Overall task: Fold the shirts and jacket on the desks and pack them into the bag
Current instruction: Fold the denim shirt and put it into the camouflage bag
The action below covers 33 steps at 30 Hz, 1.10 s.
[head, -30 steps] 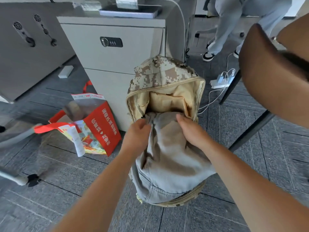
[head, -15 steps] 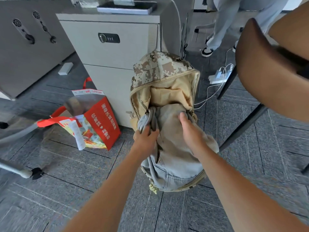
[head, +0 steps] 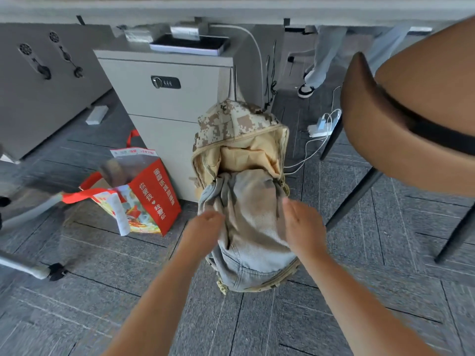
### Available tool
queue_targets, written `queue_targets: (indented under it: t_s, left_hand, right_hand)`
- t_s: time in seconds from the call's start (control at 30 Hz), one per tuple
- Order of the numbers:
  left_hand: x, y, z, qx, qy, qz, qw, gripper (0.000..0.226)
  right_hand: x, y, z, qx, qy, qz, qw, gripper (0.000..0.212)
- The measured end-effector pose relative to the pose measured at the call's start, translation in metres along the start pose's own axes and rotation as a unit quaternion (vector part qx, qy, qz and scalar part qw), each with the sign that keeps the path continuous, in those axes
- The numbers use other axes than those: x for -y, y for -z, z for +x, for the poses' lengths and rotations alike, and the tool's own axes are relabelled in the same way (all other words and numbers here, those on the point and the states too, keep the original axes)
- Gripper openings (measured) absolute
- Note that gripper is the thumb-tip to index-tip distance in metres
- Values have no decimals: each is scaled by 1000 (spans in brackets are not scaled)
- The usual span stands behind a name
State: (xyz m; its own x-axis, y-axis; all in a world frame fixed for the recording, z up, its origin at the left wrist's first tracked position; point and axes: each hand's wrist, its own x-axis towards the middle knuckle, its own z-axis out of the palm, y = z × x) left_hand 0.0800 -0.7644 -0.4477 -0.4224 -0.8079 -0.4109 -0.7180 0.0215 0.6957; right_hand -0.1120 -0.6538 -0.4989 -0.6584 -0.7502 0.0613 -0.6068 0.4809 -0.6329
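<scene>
A camouflage bag [head: 236,122] stood open on the carpeted floor, leaning against a pale filing cabinet [head: 164,98]. A folded grey garment [head: 252,217], probably the jacket, sat half inside the bag's mouth, its lower part hanging over the front. The left hand [head: 203,227] touched the garment's left edge; it was too blurred to tell whether it pinched the cloth. The right hand [head: 302,224] lay along the right side, fingers straight and together. This looked like the packing step, partly done. Next, the bulk would likely need pushing down deeper so the zip could clear it.
</scene>
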Motion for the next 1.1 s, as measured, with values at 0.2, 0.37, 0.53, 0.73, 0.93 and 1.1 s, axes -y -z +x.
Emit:
queue_targets:
  t_s: [0.2, 0.37, 0.53, 0.73, 0.93, 1.1]
  left_hand:
    - [-14, -40, -46, 79, 43, -123, 988, 28]
    - [4, -54, -31, 28, 33, -145, 988, 47]
    - [47, -48, -15, -17, 34, -208, 977, 30]
    - [54, -62, 3, 8, 28, -282, 959, 36]
    - [44, -65, -5, 29, 14, -273, 961, 41]
    - [25, -42, -21, 9, 54, -210, 976, 40]
  right_hand:
    - [9, 12, -39, 25, -32, -43, 998, 56]
    - [22, -11, -47, 104, 13, -93, 990, 47]
    - [33, -34, -48, 97, 5, -163, 982, 51]
    - [28, -60, -43, 98, -36, -186, 977, 62]
    - [11, -54, -47, 111, -41, -156, 981, 64]
    - [21, -17, -51, 141, -92, 29, 985, 45]
